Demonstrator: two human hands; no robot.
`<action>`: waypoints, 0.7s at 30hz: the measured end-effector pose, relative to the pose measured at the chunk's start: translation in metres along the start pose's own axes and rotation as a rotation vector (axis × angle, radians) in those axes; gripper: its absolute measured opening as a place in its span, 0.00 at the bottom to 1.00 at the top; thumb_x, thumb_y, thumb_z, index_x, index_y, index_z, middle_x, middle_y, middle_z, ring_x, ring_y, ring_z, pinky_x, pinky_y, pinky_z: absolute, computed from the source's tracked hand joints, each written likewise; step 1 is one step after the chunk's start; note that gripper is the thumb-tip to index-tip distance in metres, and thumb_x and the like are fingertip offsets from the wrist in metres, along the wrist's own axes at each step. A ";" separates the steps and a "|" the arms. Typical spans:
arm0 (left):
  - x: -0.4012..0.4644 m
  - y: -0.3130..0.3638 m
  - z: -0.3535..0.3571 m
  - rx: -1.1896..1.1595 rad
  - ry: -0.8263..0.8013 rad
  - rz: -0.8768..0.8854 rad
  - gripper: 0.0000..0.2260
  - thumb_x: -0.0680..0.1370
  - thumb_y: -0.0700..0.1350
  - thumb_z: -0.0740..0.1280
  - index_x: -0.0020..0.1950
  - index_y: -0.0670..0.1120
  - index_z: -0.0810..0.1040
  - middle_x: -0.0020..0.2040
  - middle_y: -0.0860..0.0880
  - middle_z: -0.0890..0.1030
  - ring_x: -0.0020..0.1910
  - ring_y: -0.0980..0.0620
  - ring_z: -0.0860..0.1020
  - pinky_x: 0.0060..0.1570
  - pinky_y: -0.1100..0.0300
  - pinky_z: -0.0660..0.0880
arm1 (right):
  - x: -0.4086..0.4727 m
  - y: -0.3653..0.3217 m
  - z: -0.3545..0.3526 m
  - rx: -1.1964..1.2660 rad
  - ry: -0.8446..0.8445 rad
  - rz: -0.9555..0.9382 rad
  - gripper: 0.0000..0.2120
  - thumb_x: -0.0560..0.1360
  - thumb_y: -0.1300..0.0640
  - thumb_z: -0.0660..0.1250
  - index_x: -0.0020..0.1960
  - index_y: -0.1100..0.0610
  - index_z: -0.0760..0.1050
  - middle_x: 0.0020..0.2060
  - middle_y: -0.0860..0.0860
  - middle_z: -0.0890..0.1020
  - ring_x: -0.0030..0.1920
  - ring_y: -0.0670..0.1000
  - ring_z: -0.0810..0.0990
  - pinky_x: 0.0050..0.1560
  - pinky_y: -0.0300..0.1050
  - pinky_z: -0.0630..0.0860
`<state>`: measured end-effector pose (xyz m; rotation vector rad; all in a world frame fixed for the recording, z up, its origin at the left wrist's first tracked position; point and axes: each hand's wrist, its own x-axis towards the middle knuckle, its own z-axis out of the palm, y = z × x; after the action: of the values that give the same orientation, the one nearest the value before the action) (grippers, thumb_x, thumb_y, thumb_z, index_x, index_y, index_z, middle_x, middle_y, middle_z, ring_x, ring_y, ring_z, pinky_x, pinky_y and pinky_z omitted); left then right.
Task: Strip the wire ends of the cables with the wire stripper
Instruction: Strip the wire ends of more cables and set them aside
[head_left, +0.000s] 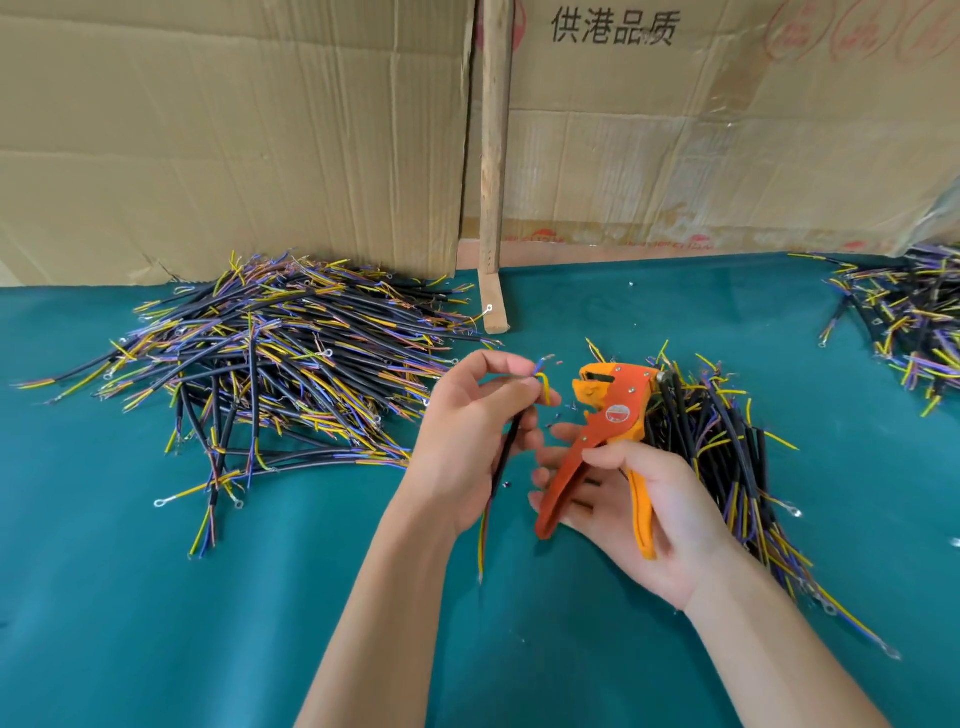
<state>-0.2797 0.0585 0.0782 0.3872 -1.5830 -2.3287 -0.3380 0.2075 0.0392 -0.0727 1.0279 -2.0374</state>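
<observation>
Frame centre | my left hand (470, 431) pinches black cable (506, 452) | right hand (631, 512) grips orange wire stripper (605, 436) | I'd seat one core squarely before squeezing

Looks to me like a small wire-assembly workshop bench, hand piecework. I see a table covered in teal cloth (156, 623), with flattened cardboard sheets (234, 156) standing as a backdrop from 10 to 2 o'clock, one printed with Chinese characters, and a rough wooden stick (493, 156) propped at 12. Bulk heaps of short black cables with yellow, blue and brown cores: big pile (270, 364) at 10 o'clock, another pile (727, 457) at 3, third pile (904, 317) at 2. Orange wire stripper (608, 436) at centre; insulation scraps on the cloth.
</observation>
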 end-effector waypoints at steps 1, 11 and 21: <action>-0.001 0.003 0.007 0.022 -0.017 0.003 0.06 0.80 0.31 0.64 0.51 0.41 0.75 0.39 0.40 0.80 0.29 0.51 0.71 0.27 0.60 0.71 | 0.000 0.000 0.001 0.012 -0.014 0.007 0.27 0.62 0.64 0.71 0.61 0.68 0.78 0.48 0.67 0.82 0.44 0.65 0.84 0.45 0.60 0.83; 0.045 0.032 0.095 0.815 -0.208 0.132 0.09 0.80 0.44 0.69 0.59 0.45 0.82 0.54 0.45 0.85 0.56 0.46 0.82 0.59 0.56 0.76 | -0.008 -0.002 0.002 0.003 -0.118 -0.053 0.05 0.71 0.66 0.69 0.46 0.61 0.82 0.40 0.62 0.81 0.39 0.61 0.83 0.41 0.56 0.82; 0.074 0.058 -0.090 1.734 0.131 0.114 0.15 0.77 0.40 0.65 0.63 0.47 0.80 0.61 0.42 0.77 0.63 0.39 0.75 0.61 0.47 0.75 | -0.009 -0.004 0.008 0.256 -0.117 -0.178 0.48 0.57 0.26 0.78 0.61 0.62 0.82 0.47 0.59 0.83 0.46 0.59 0.84 0.50 0.55 0.83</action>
<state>-0.3077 -0.0674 0.0964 0.6612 -2.9252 -0.2623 -0.3322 0.2097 0.0501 -0.1518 0.7026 -2.2814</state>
